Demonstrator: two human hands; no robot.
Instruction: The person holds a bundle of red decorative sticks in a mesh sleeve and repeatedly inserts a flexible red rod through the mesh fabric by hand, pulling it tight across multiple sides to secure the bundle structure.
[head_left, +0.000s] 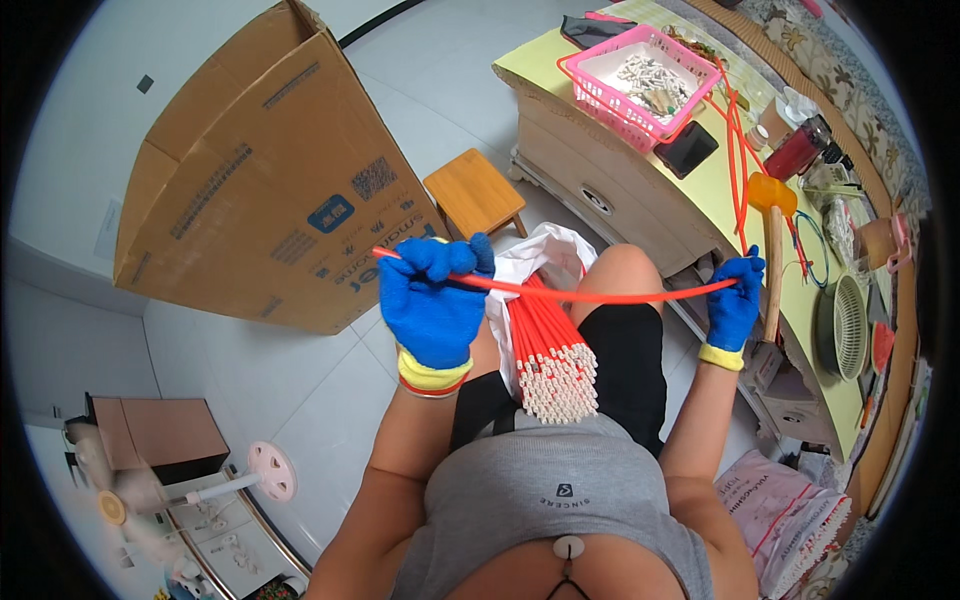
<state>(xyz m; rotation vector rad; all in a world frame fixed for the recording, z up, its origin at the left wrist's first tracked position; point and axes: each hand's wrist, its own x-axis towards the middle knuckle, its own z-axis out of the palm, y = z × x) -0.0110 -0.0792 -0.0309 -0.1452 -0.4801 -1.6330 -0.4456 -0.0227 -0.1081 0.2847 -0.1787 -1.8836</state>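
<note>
While the gloved left hand (430,310) and right hand (735,305) curl their fingers around a red tube (600,298) above a bundle of similar tubes (548,340), a slipping grip could let it spring loose. Rightward, a pale-green table (540,65) carries a pink basket (615,118); leftward, a cardboard box (270,190) stands on tiled floor (290,420).

Cardboard box (270,190) beside a wooden stool (475,193)

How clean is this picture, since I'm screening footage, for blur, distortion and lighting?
In the head view, the cardboard box looks bowed, typical fisheye bending; the fan at lower left looks blurred; light is bright; the red tube, left hand and right hand look fairly sharp.
</note>
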